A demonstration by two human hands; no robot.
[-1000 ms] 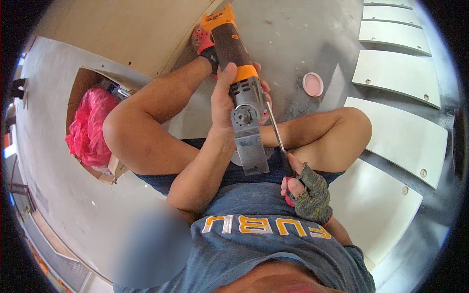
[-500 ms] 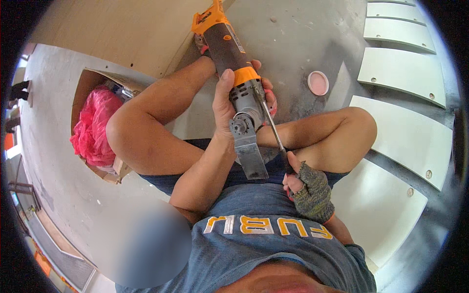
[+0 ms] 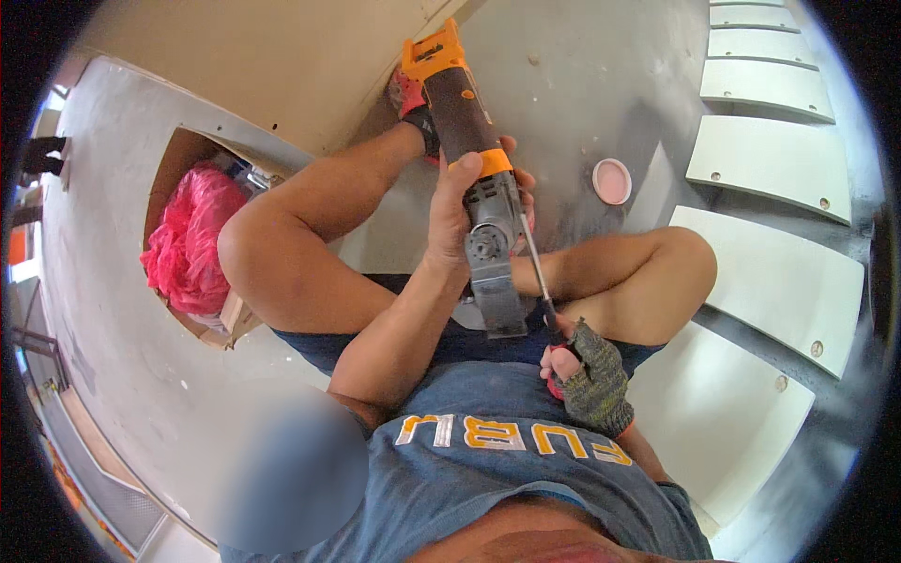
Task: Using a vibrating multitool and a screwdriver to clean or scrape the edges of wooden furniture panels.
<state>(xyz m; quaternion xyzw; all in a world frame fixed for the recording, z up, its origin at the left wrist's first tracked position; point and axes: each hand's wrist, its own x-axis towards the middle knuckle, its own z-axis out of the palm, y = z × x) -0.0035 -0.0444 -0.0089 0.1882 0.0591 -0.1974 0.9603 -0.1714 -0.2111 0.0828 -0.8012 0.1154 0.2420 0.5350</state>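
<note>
My bare left hand (image 3: 452, 218) is wrapped round the grey front of an orange and black oscillating multi-tool (image 3: 458, 108), above my crossed legs. A flat metal blade (image 3: 498, 302) is fitted at the tool's head, toward my shirt. In a fingerless knitted glove, my right hand (image 3: 591, 375) grips the red and black handle of a screwdriver (image 3: 535, 258). The screwdriver's long shaft runs up beside the tool's head, and its tip meets the vented side of the housing; the exact contact spot is too small to make out.
White panels (image 3: 765, 272) with round holes lie in a row at the right. A round pink-filled lid (image 3: 612, 182) rests on the floor. Left of my knee stands a cardboard box with a pink plastic bag (image 3: 195, 244). A large beige board (image 3: 235, 66) lies at the far left.
The multi-tool and my left hand have shifted slightly right and away from my shirt, with the blade turned more upright. The screwdriver stays against the housing and stands a little steeper.
</note>
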